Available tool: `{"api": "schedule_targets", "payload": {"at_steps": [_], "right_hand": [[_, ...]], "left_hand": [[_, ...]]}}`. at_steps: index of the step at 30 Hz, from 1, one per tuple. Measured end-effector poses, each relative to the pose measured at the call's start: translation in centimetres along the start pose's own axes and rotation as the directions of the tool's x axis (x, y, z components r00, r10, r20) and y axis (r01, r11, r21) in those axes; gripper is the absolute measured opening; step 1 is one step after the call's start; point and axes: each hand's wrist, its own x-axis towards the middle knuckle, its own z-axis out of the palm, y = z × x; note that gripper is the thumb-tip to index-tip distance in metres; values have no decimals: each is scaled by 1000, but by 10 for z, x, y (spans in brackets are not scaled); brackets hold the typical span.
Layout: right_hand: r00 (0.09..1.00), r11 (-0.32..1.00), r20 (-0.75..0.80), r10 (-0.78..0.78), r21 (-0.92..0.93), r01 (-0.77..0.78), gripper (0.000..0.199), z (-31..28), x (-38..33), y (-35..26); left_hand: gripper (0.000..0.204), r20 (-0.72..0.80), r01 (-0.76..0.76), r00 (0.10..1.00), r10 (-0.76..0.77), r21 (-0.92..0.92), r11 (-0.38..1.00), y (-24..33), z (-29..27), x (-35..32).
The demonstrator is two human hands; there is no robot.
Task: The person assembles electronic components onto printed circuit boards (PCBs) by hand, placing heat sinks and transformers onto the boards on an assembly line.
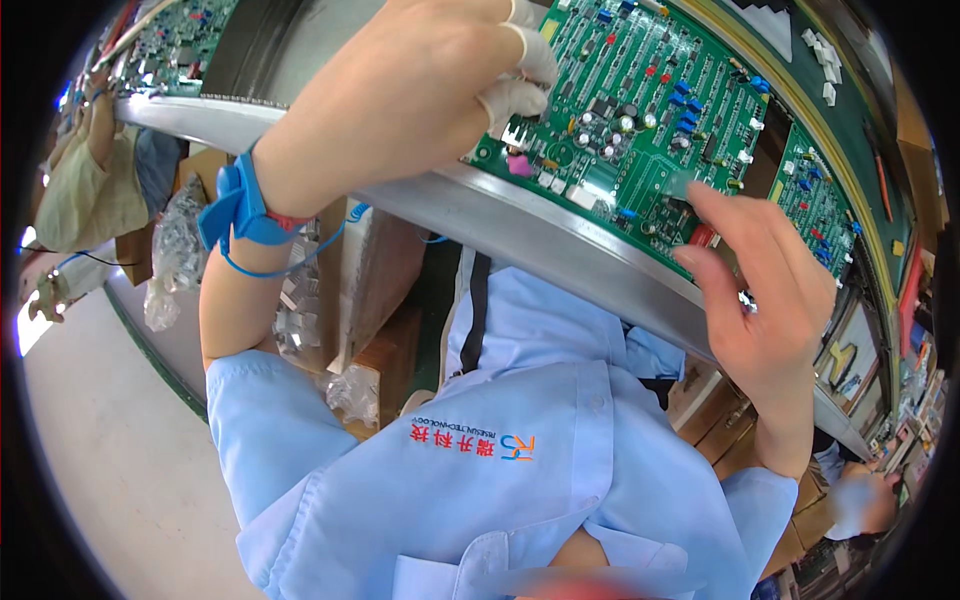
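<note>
A large green circuit board (640, 170) lies on the metal conveyor rail, filled with chips, capacitors and blue, red and white parts. My left hand (430, 90), with white finger cots and a blue wrist strap (243, 205), bends its fingers closed at the board's left end, beside a white connector (516, 137) and a pink part (519, 165). Whatever those fingertips grip is hidden. My right hand (765, 280) reaches over the board's near right corner, index finger and thumb apart. A red part (703, 236) on the board shows between them.
The metal rail (520, 215) runs along the near side. More circuit boards sit at the right (810, 195) and far left (175, 45). White parts (824, 65) lie on the green surface beyond. Bagged material (178, 250) and cardboard boxes are below; other people sit at both sides.
</note>
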Motion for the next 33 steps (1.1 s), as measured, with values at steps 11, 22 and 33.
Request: {"api": "schedule_targets", "payload": {"at_steps": [11,22,33], "right_hand": [[988,989,-94,124,93,-115,35,-17,-22,30],[994,993,-31,104,58,-103,29,-22,-33,42],[995,997,-59,80,9,-79,29,-24,-25,42]], "left_hand": [[16,-66,-120,990,127,106,987,-1,8,6],[19,-93,-142,983,158,158,977,-2,13,5],[21,212,-57,977,34,104,993,10,-22,19]]}}
